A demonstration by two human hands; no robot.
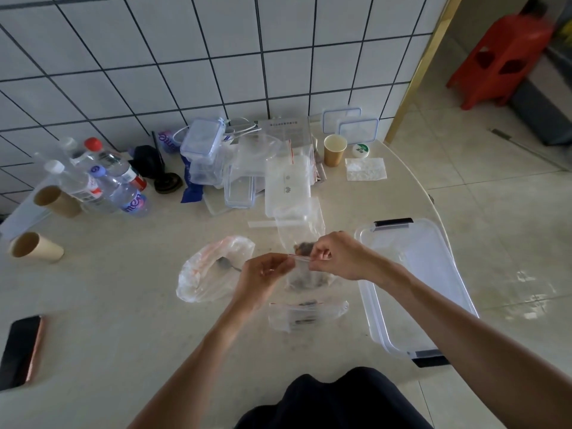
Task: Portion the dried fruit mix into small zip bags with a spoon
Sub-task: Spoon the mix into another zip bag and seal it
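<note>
Nearest you a filled zip bag (305, 315) lies flat on the table (123, 320). Just beyond it your left hand (263, 278) and right hand (337, 257) each pinch the red-striped top of a small zip bag (305, 274) holding what looks like dried fruit. Left of them the spoon (226, 265) rests in a crumpled plastic bag (207, 270), a clear lidded bin (411, 283) to the right.

water bottles (102, 178), paper cups (37, 247), phone (20, 351)

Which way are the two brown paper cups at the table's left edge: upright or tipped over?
Tipped over. Both paper cups lie on their sides on the table, open mouths facing left.
</note>
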